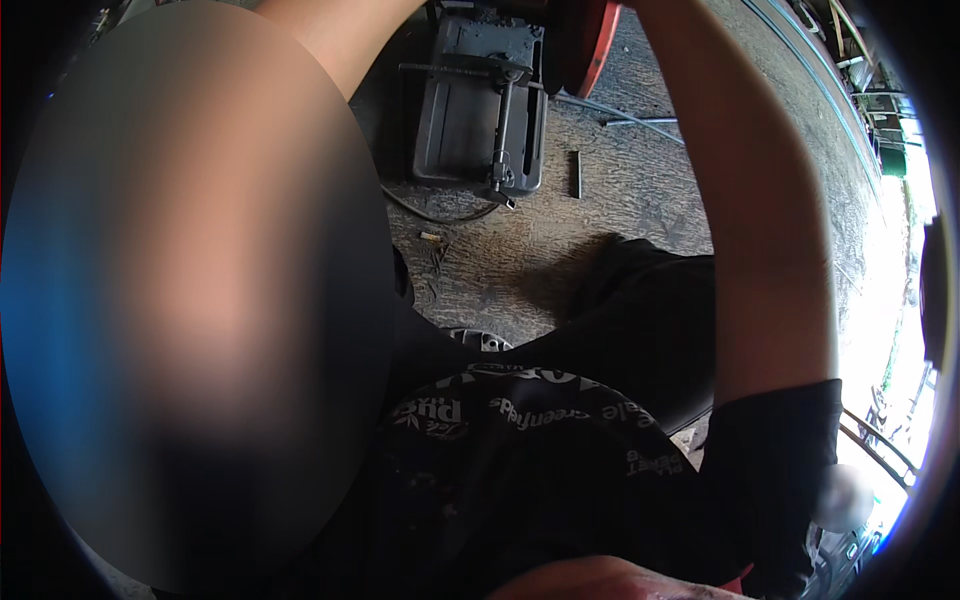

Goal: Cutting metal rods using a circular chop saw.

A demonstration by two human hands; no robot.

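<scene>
Both forearms reach up and away toward the top edge of the view, and neither hand itself shows: the left hand is hidden behind a large blurred patch that fills the left side, and the right hand runs out of view at the top, so whether either is clenched, released or grasping something cannot be told.

The right forearm (pixel 770 230) comes up from a black sleeve (pixel 775 450) at the lower right and ends at the top edge just beside a red disc guard (pixel 590 45), the thing nearest to where that hand must be. Whether the arm touches the guard cannot be made out.

Just below and to the left of the guard sits the dark metal saw base (pixel 480 100) of a cut-off machine, resting on the concrete floor (pixel 620 190). A clamp screw with a handle (pixel 503 130) runs down across the base toward the person. A thin cable (pixel 440 212) curves along the floor under the base's near edge.

To the right of the base, below the guard, a short dark bar (pixel 575 173) lies on the floor, and thin metal rods (pixel 630 115) stretch off to the right, close under the forearm. A small pale scrap (pixel 430 237) lies nearer the person.

The person's black printed shirt (pixel 520 440) fills the lower middle.
</scene>
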